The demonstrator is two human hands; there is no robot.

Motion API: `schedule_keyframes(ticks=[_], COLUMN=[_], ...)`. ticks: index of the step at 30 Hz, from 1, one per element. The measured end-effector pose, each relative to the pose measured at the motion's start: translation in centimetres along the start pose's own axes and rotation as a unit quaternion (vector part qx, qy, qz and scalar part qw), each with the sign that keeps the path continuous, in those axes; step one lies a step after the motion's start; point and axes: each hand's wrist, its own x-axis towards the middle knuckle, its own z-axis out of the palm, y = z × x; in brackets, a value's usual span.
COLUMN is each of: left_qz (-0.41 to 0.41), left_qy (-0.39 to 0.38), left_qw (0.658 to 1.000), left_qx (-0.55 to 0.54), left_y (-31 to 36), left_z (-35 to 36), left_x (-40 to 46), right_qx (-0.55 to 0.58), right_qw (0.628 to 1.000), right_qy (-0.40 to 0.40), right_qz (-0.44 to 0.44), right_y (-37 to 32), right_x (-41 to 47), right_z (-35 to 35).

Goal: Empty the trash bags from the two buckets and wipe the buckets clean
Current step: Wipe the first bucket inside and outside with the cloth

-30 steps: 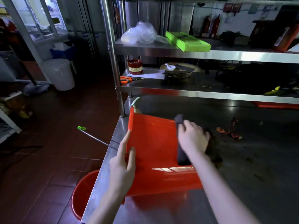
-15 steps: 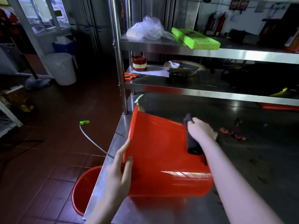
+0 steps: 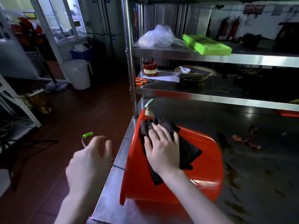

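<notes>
I see no trash bag in the red bucket (image 3: 199, 160) lying sideways on the steel table (image 3: 113, 206). My right hand (image 3: 163, 149) presses the black cloth (image 3: 187, 151) flat; left hand (image 3: 90, 160) hangs loose, empty. Wiping isn't finished, I think.

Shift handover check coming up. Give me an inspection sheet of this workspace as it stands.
Surface: steel table, dark stains and reddish scraps on its right part.
Job's things: red bucket lying on its side on the table, mouth toward the table's left edge; dark cloth on its wall.
Clutter: spray bottle behind the bucket; orange scissors, red tin, green box and clear plastic bag on the shelves.
Hands: right hand presses the cloth flat; left hand blurred, off the bucket, holds nothing.
Cables: nothing seen on the table.
Surroundings: red tile floor, white bin.
</notes>
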Motion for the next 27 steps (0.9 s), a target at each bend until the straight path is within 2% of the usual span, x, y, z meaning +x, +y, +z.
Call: schedule_keyframes(ticks=[1, 2, 4, 6, 8, 9, 13, 15, 17, 19, 21, 23, 25, 27], left_qz=[0.001, 0.005, 0.008, -0.017, -0.040, -0.030, -0.023, -0.009, -0.020, -0.031, -0.038, -0.022, -0.001, 0.005], left_qy=[0.023, 0.013, -0.111, -0.243, -0.319, -0.330, -0.275, -0.263, -0.255, -0.265, -0.276, -0.275, -0.283, -0.298], left_qw=[0.999, 0.998, 0.982, 0.940, 0.889, 0.875, 0.868, 0.868, 0.875, 0.876, 0.876, 0.878, 0.879, 0.875], left_qx=[-0.024, -0.059, -0.153, -0.239, -0.327, -0.354, -0.412, -0.420, -0.410, -0.402, -0.393, -0.390, -0.385, -0.382], left_y=[0.8, 1.8, 4.0, 6.9, 8.6, 8.7, 7.5, 6.4, 6.1, 6.3, 6.9, 7.4, 7.7, 7.8], left_z=[-0.5, -0.5, 1.3, 3.7, 5.4, 5.7, 7.6, 7.8, 7.8, 7.5, 7.4, 7.7, 7.9, 8.2], left_x=[0.6, 1.4, 3.8, 5.8, 6.0, 5.5, 4.1, 3.6, 3.2, 3.2, 4.1, 5.2, 5.9, 6.2], right_qx=[0.002, 0.004, 0.003, 0.004, 0.005, 0.005, 0.020, 0.020, 0.050, 0.066, 0.043, 0.021, 0.014, 0.007], right_qw=[1.000, 1.000, 1.000, 0.999, 0.998, 0.998, 0.999, 0.992, 0.961, 0.932, 0.945, 0.981, 0.991, 0.993], right_qy=[0.010, 0.016, 0.014, 0.012, 0.011, 0.011, -0.035, -0.121, -0.238, -0.297, -0.289, -0.189, -0.124, -0.091], right_qz=[-0.005, -0.010, -0.022, -0.045, -0.066, -0.067, -0.018, 0.033, 0.134, 0.196, 0.147, 0.037, -0.052, -0.075], right_y=[-0.3, -0.4, -0.5, -0.7, -0.6, -0.4, 1.0, 2.1, 3.6, 4.4, 4.8, 4.5, 4.6, 6.0], right_x=[-0.4, -0.9, -2.5, -4.6, -6.0, -6.1, -2.2, 2.2, 7.2, 10.5, 9.9, 5.1, -1.3, -4.6], right_z=[0.0, -0.2, -0.7, -1.3, -1.6, -1.7, -2.4, -2.2, -1.4, -0.9, -0.3, -1.3, -3.0, -3.5])
